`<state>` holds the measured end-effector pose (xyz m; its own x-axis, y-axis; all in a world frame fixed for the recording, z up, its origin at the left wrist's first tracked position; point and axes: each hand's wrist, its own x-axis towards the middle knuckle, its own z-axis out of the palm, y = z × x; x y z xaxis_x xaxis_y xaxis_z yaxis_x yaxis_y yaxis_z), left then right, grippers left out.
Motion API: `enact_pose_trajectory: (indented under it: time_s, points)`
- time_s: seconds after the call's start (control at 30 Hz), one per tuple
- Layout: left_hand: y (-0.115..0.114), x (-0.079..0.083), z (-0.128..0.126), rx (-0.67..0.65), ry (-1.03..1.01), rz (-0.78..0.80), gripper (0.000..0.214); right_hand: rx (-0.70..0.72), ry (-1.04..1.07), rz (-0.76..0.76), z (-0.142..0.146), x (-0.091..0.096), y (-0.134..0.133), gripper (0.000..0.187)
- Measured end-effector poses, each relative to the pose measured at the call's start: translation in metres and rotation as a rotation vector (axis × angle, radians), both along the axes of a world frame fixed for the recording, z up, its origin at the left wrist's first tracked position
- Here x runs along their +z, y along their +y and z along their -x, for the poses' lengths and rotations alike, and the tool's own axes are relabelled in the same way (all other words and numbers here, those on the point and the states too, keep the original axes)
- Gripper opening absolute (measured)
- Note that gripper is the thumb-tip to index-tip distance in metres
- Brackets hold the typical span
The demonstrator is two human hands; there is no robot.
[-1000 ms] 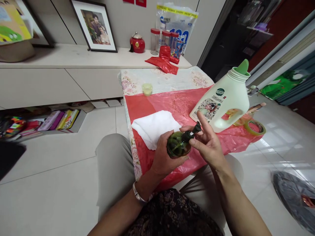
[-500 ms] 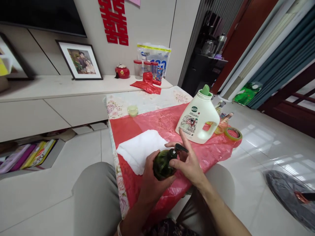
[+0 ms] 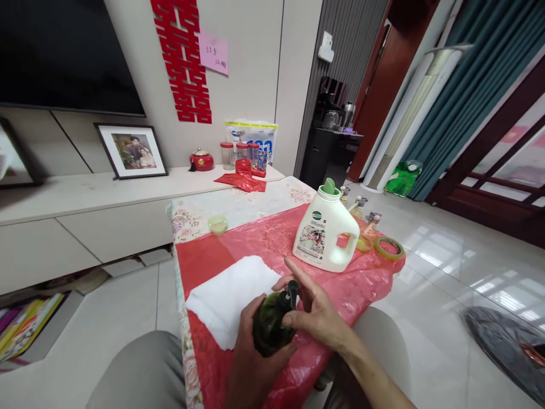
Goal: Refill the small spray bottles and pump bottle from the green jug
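Note:
A dark green pump bottle with a black pump head is held above the near part of the table. My left hand wraps round its body from the left and below. At the black collar, my right hand has its thumb and curled fingers closed round the pump, with the index finger stretched out. Behind the hands lies a folded white cloth. A large cream detergent jug with a green spout and no cap on it stands upright beyond my right hand. A small pale yellow-green cup is farther back.
Red plastic sheeting covers much of the flowered tablecloth. At the right edge are a roll of tape and several small pump bottles. Red-lidded jars and a framed photo stand on the white cabinet.
The pump head has turned: its spout pointed right and now points more toward the back. Both hands still hold the bottle. The camera has tilted up, so the scene sits lower.

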<state>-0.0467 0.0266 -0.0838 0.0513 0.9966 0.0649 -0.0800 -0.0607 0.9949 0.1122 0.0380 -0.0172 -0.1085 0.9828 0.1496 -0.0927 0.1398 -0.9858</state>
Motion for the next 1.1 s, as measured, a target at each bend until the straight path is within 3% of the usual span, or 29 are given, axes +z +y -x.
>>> enact_pose_trajectory:
  time_s: [0.1, 0.2, 0.37, 0.47, 0.53, 0.6, 0.8, 0.97, 1.1]
  points:
    - [-0.001, 0.007, -0.001, -0.005, -0.029, 0.018, 0.078, 0.098, 0.029, -0.012, -0.002, 0.005, -0.001, 0.087]
    - [0.001, 0.008, -0.001, 0.029, 0.014, 0.024, 0.078, -0.043, 0.017, -0.007, 0.004, 0.004, -0.001, 0.082]
    - [0.002, 0.007, 0.002, 0.044, 0.092, -0.004, 0.078, -0.254, -0.174, -0.026, 0.013, 0.002, 0.0, 0.092]
    - [0.002, 0.009, 0.003, 0.03, 0.073, -0.004, 0.076, -0.14, -0.198, -0.07, 0.009, 0.007, -0.001, 0.097]
    - [0.002, 0.011, 0.004, 0.006, 0.042, 0.01, 0.075, -0.046, -0.138, -0.072, 0.005, 0.009, -0.003, 0.088]
    - [0.003, 0.013, 0.004, -0.012, 0.035, 0.032, 0.076, -0.043, -0.101, -0.061, 0.004, 0.01, -0.003, 0.077]
    - [0.005, 0.012, 0.003, 0.028, 0.121, 0.001, 0.08, -0.222, -0.003, -0.029, 0.017, 0.002, -0.002, 0.079]
    - [0.007, 0.008, 0.0, 0.069, 0.162, -0.048, 0.083, -0.377, -0.06, -0.007, 0.022, 0.004, -0.003, 0.08]
    - [0.004, 0.021, -0.005, 0.04, 0.177, -0.06, 0.081, -0.405, -0.107, -0.034, 0.021, 0.013, -0.002, 0.079]
